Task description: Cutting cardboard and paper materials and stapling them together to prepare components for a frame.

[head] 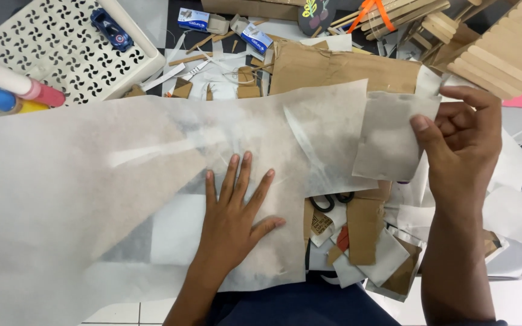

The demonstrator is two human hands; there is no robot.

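The left hand point(234, 211) is laid flat, fingers spread, on the large translucent sheet point(92, 199), while right of that sheet a small cut piece point(388, 142) is pinched by the right hand point(463, 142).

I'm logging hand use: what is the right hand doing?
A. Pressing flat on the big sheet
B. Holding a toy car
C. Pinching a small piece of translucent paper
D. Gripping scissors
C: the right hand pinches the small translucent paper piece by its edge, lifted above the clutter.
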